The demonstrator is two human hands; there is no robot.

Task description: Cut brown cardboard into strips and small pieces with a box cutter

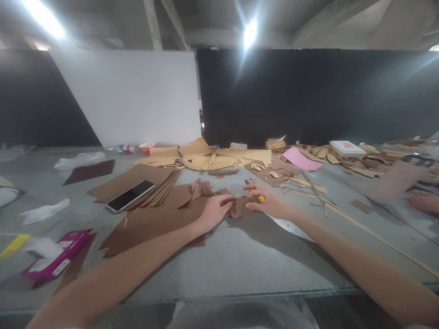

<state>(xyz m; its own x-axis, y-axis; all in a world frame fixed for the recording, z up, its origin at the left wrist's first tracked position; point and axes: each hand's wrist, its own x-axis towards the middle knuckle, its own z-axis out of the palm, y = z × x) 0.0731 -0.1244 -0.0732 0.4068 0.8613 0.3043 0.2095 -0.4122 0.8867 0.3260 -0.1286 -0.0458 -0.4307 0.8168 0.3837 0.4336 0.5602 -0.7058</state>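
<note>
My left hand [214, 211] pinches the left edge of a small brown cardboard piece [240, 208] lying on the grey table [247, 256]. My right hand [265, 201] rests on the piece's right side, fingers closed round a yellow-handled tool [261, 198] whose dark tip points away from me. Both hands meet over this piece near the table's middle. Larger brown cardboard sheets [154, 219] lie under and left of my left hand.
A phone [130, 195] lies on stacked cardboard at the left. A magenta box [56, 260] sits near the front left. Tan cardboard scraps [212, 157], a pink sheet [301, 159] and a white box [347, 147] litter the far side. Thin strips [343, 214] run rightward.
</note>
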